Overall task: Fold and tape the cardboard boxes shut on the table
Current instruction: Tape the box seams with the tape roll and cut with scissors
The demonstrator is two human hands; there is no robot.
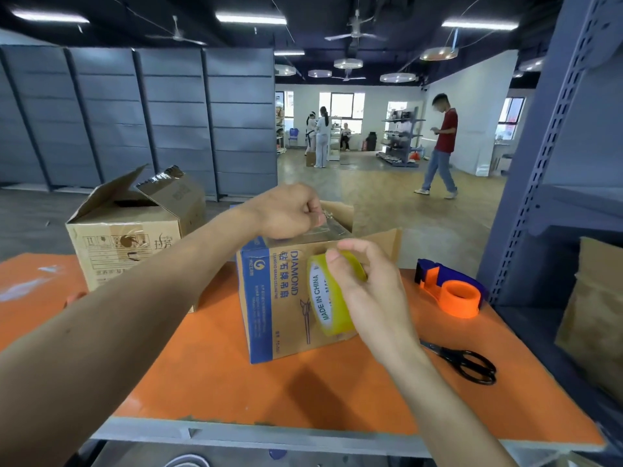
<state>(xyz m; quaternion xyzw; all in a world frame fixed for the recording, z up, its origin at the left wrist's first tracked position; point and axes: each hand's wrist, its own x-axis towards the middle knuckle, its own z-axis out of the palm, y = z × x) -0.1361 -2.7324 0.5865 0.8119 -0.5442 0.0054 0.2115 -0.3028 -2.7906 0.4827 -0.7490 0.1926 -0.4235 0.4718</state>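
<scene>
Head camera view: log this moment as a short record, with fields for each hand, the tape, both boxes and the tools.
left hand: pinches tape strip atop Diamond box
right hand: fingers grip tape roll in front of that box
Diamond box: on orange table, right flap up
second box: behind, to the left, top open
tape dispenser: on table, right of Diamond box
scissors: on table by right forearm

Background elements: grey shelving panels (135,112) line the left side; a person in a red shirt (446,129) walks across the tan floor; two people in white (320,133) stand near the windows (342,104); a blue perforated rack upright (542,146) rises at right.
</scene>
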